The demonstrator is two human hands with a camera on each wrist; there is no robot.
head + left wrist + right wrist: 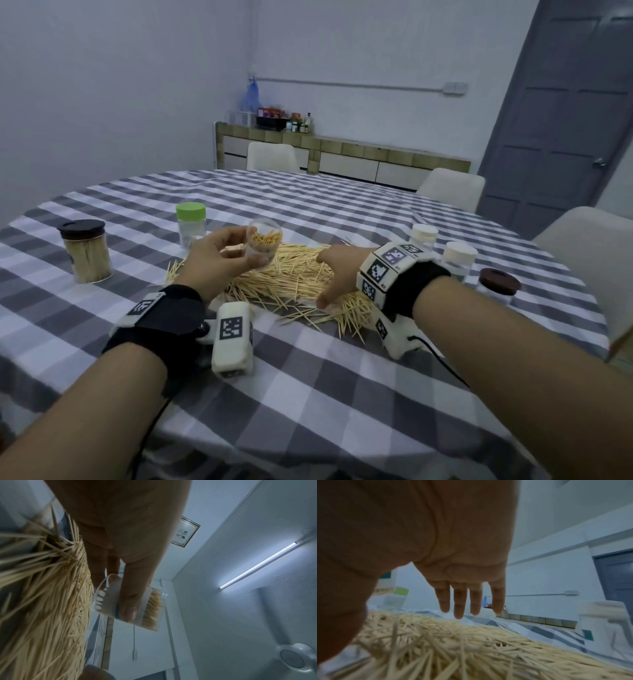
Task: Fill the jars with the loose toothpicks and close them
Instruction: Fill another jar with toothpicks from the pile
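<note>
Left grip (219, 260) is clamping a lidless, part-filled jar (263, 245) above the toothpick pile (301, 284); right grip (337, 277) is hovering there, fingers (459, 601) spread apart.

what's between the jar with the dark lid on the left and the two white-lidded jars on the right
In the head view, the toothpick pile, with both hands over it: the left hand holding an open jar, the right hand spread above the toothpicks.

Head view downward; wrists close, upward.

Toothpick pile (301, 284) mid-table (308, 377); two jars (87, 251) left of it, three jars (459, 258) right.
</note>
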